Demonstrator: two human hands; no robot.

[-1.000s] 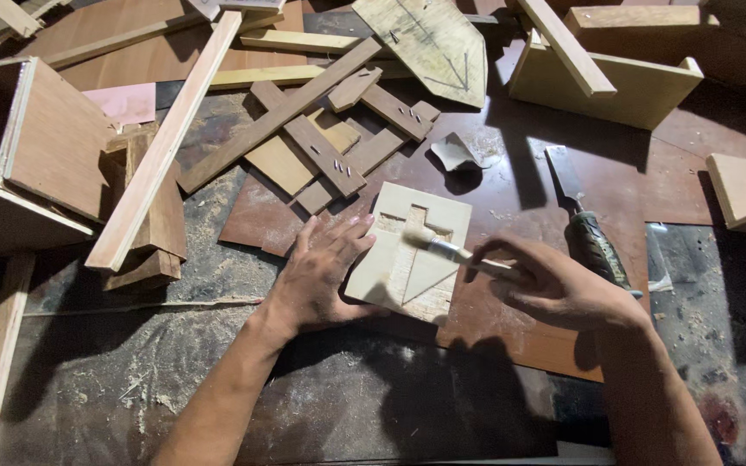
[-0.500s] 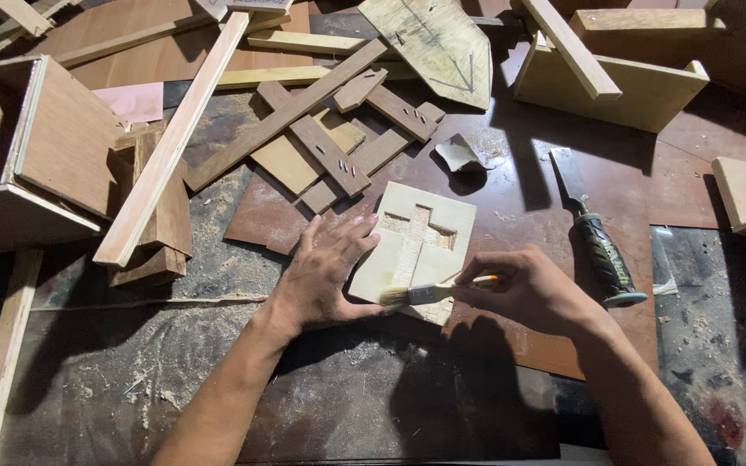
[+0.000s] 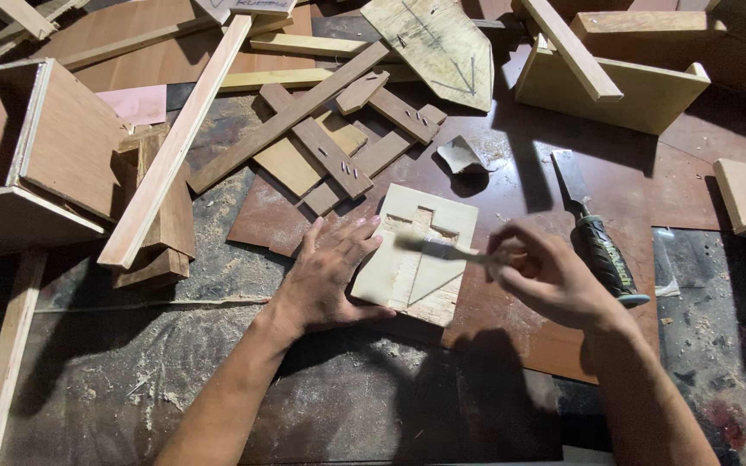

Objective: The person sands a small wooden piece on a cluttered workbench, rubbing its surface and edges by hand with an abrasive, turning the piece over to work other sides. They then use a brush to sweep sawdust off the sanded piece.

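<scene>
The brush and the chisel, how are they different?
The brush is thin and pale-handled; the chisel is thicker, with a dark handle. The brush is held in the right hand over the wood block; the chisel lies untouched on the board. Both are hand tools.

Left hand (image 3: 325, 278) flat, palm down, fingers spread and pointing up-right, forearm running in from bottom left. Right hand (image 3: 550, 278) raised, fingers curled in a pinch grip, knuckles up, wrist bent, forearm coming from bottom right. Hands near each other, not touching.
</scene>
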